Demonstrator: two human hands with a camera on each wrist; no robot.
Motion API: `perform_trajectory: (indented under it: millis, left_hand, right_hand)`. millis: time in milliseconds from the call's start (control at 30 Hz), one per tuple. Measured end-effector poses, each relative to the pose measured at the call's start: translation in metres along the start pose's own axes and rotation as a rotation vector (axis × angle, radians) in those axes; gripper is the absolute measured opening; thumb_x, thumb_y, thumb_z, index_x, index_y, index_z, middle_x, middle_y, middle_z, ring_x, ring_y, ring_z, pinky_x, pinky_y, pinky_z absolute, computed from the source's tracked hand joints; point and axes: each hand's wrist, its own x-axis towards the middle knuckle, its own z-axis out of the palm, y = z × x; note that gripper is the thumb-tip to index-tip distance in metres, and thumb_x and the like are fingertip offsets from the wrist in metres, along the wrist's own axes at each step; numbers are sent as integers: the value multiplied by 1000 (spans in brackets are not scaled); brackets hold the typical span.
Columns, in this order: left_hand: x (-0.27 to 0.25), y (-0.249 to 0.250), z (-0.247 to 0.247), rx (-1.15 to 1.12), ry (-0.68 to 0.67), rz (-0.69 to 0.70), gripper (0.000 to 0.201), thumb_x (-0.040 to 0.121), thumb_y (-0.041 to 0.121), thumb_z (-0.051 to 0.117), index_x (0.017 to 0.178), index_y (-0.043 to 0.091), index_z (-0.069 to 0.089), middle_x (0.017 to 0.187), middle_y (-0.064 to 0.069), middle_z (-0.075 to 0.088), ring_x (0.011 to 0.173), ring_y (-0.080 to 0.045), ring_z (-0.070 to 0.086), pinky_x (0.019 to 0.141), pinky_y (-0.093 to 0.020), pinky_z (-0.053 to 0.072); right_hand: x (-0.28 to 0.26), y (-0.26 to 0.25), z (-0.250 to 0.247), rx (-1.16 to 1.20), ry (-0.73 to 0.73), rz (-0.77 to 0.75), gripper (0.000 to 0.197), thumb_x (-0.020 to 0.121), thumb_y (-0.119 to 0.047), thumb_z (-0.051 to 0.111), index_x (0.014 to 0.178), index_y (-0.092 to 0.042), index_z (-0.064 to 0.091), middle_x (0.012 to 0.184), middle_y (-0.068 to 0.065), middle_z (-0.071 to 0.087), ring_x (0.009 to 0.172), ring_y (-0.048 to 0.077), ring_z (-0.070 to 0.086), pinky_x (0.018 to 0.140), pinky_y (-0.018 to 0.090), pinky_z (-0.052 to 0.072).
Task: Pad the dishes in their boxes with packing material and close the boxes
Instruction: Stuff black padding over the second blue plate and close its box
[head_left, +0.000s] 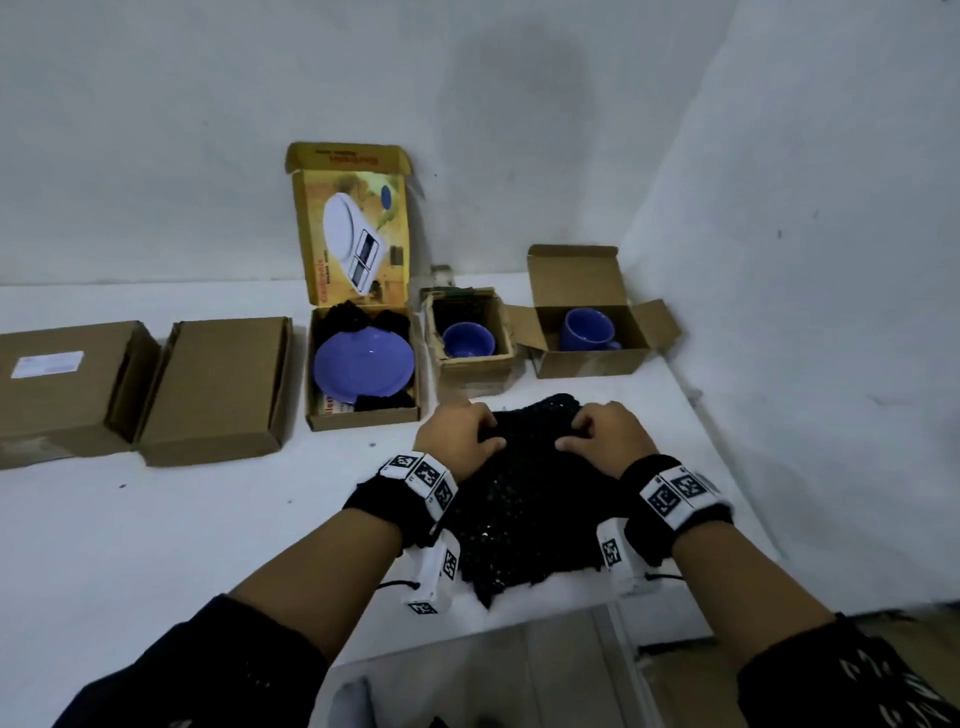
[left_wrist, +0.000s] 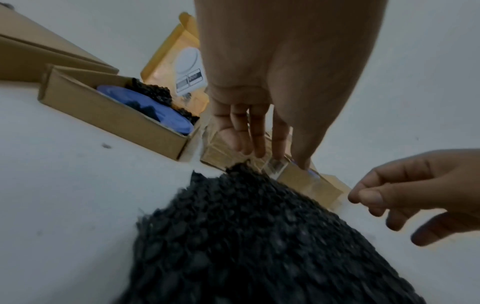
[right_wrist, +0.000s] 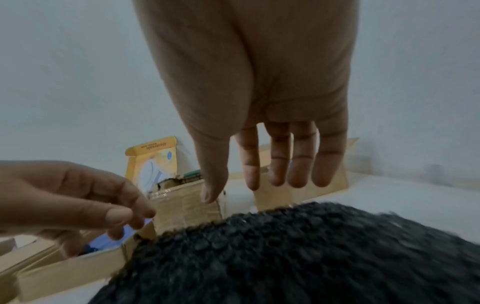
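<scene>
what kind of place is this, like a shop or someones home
Probably a plain room used as a makeshift packing spot: bare white walls, open cardboard boxes holding blue dishes, black packing material.

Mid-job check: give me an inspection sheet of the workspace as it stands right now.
Surface: white table, a few dark specks.
Job's things: black packing sheet spread near the front edge; plate with black padding in open yellow-lidded box; cup and mug each in an open box; two closed boxes at left.
Clutter: nothing seen.
Grippers: left hand and right hand over the sheet's far edge; wrist views show relaxed fingers holding nothing.
Cables: thin black cable by each wrist camera.
Surroundings: white walls, corner at right.
</scene>
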Motion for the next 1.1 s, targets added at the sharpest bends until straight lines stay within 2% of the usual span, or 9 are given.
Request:
perform_trajectory:
  millis: [100, 167, 433, 533, 600, 800, 900, 967, 1100]
  left_hand:
    - [0, 20, 21, 67, -25, -95, 57, 81, 49, 65, 128, 20, 51, 126, -6, 46, 118, -26, 46, 98, -40, 44]
    - [0, 28, 31, 101, -1, -168, 65, 78, 50, 68, 132, 20, 46, 129, -8, 42, 120, -28, 43, 97, -42, 45]
    - [-2, 39, 45, 85, 38, -293, 46, 81, 33, 71, 118, 16, 50, 125, -11, 41, 106, -31, 53, 90, -44, 50]
    - [-7, 41, 51, 59, 80, -380, 65, 74, 41, 75, 123, 14, 43, 124, -13, 40, 109, -34, 53, 91, -47, 49]
    - [-8, 42, 53, 14, 96, -415, 70, 71, 38, 79, 124, 10, 41, 124, -16, 42, 109, -36, 53, 93, -48, 48]
    - [-8, 41, 49, -180, 164, -443, 54, 74, 21, 79, 114, 6, 47, 106, -15, 62, 102, -31, 58, 84, -37, 46]
    - [-11, 44, 41, -239, 226, -408, 36, 77, 23, 75, 103, 9, 55, 93, -6, 63, 94, -24, 59, 78, -29, 43]
    - [-10, 46, 35, -258, 249, -368, 23, 81, 25, 71, 94, 11, 57, 94, -6, 64, 94, -22, 59, 80, -28, 42]
    - [-8, 47, 26, -320, 264, -306, 17, 85, 25, 66, 84, 17, 51, 90, -3, 61, 90, -20, 56, 79, -28, 40]
  right_hand:
    - [-14, 21, 12, -61, -81, 68, 73, 66, -58, 75, 122, -18, 52, 124, 11, 47, 114, 31, 50, 94, 40, 47]
    - [-21, 27, 22, -43, -104, 60, 75, 67, -54, 76, 127, -18, 47, 129, 12, 41, 116, 32, 48, 95, 43, 46]
    - [-23, 38, 46, 81, 6, -58, 33, 80, -33, 72, 104, -17, 56, 114, 6, 49, 100, 25, 54, 87, 39, 48]
    - [-24, 42, 52, 117, 31, -89, 23, 82, -28, 70, 97, -17, 57, 108, 5, 51, 96, 25, 56, 85, 38, 48]
    - [-24, 45, 54, 130, 43, -109, 20, 83, -26, 69, 95, -16, 58, 107, 6, 51, 94, 25, 56, 83, 37, 48]
    - [-25, 49, 51, 217, 66, -138, 20, 83, -28, 68, 97, -15, 61, 110, 6, 50, 98, 24, 56, 87, 36, 48]
    - [-25, 50, 45, 204, 101, -150, 24, 85, -31, 66, 101, -14, 62, 112, 8, 51, 101, 25, 54, 89, 36, 48]
    - [-24, 50, 39, 212, 122, -143, 26, 87, -32, 63, 103, -13, 60, 113, 9, 50, 103, 26, 52, 90, 37, 47]
    - [-24, 45, 28, 225, 174, -96, 35, 88, -33, 62, 115, -13, 55, 123, 12, 47, 113, 30, 48, 97, 36, 41]
